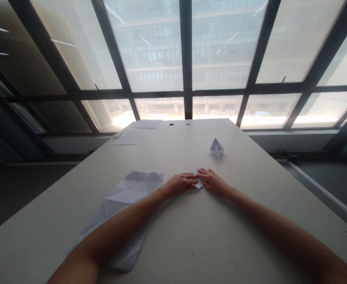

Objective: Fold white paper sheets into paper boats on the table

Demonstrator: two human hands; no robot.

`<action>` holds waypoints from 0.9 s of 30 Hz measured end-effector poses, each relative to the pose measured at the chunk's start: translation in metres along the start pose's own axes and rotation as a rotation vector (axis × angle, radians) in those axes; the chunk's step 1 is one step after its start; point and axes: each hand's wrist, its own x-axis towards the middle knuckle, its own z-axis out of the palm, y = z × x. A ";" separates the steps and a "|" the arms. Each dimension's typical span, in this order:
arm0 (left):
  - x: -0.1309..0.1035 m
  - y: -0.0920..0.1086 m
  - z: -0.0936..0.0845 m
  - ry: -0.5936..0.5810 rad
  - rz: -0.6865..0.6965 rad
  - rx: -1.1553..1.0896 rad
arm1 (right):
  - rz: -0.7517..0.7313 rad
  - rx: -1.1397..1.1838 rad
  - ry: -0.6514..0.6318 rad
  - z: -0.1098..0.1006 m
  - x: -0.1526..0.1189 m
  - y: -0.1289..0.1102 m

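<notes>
Folded paper [199, 184] lies compact under left hand [179, 184] and right hand [215, 183], both spread nearly flat, pressing without grasping; whether folds remain I cannot determine.

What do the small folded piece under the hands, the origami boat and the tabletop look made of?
Small folded piece: probably matte white paper; a thin, flat edge shows, though much is covered.
Origami boat: likely matte white paper, given its sharp creases and flat facets.
Tabletop: white, smooth-looking, possibly laminate from its even colour; the core can't be told.
</notes>
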 end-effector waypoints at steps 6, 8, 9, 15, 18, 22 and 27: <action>0.000 0.004 -0.003 0.043 0.006 -0.006 | -0.003 0.011 0.018 0.003 0.002 0.001; 0.000 0.005 -0.005 0.040 0.003 -0.018 | 0.001 0.012 0.016 0.003 0.002 0.001; 0.000 0.005 -0.005 0.036 0.002 -0.025 | 0.003 0.013 0.017 0.003 0.002 0.001; 0.000 0.003 -0.003 0.033 -0.033 -0.086 | -0.002 0.033 0.030 0.003 0.001 0.002; -0.001 0.004 -0.003 0.022 -0.088 -0.114 | -0.022 0.038 0.046 0.003 0.001 0.003; -0.003 0.005 -0.002 0.018 -0.211 -0.142 | -0.058 0.076 0.121 -0.002 0.001 0.000; -0.002 0.001 0.001 0.101 -0.217 -0.177 | -0.129 0.111 0.178 -0.017 -0.001 -0.004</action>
